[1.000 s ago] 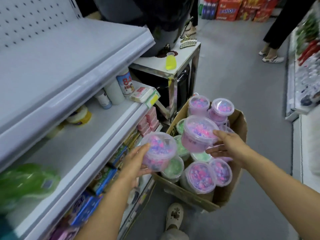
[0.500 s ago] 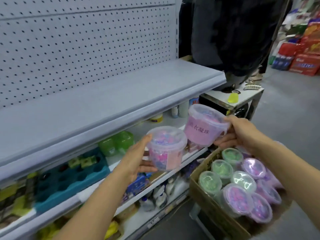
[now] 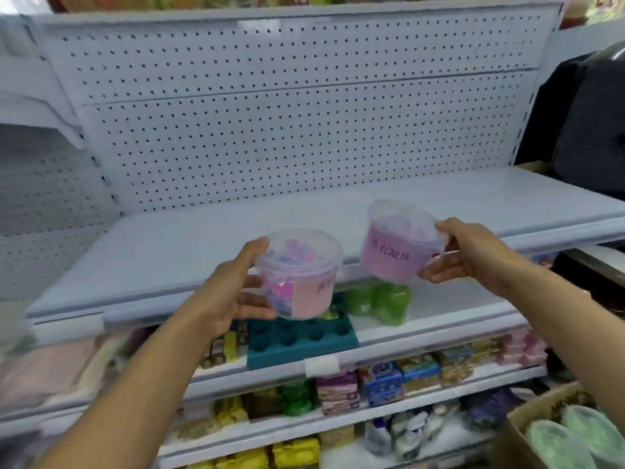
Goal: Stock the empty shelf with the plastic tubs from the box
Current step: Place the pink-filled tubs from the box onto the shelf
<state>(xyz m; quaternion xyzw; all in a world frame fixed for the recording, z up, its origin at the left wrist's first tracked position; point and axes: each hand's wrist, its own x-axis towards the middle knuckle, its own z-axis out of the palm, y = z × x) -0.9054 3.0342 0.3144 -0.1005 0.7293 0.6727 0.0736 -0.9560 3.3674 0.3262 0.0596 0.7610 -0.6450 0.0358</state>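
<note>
My left hand point(image 3: 230, 292) grips a clear plastic tub point(image 3: 299, 275) with pink and blue beads inside and a pink label. My right hand point(image 3: 470, 252) grips a second tub point(image 3: 395, 245), pink with dark printed characters, tilted toward me. Both tubs hang in the air just in front of the front edge of the empty grey shelf point(image 3: 236, 238), which has a perforated back panel. The cardboard box point(image 3: 541, 421) sits at the bottom right, with green-lidded tubs point(image 3: 575, 438) showing inside.
Below the empty shelf, a teal tray point(image 3: 304, 343) and green bottles point(image 3: 382, 302) stand on the second shelf. Lower shelves hold packaged goods and yellow items. A dark bag point(image 3: 588, 130) hangs at the right end of the shelving.
Both hands have risen from the box with a tub each and now hold them at the level of the empty shelf. My view has swung left, square to the shelf.
</note>
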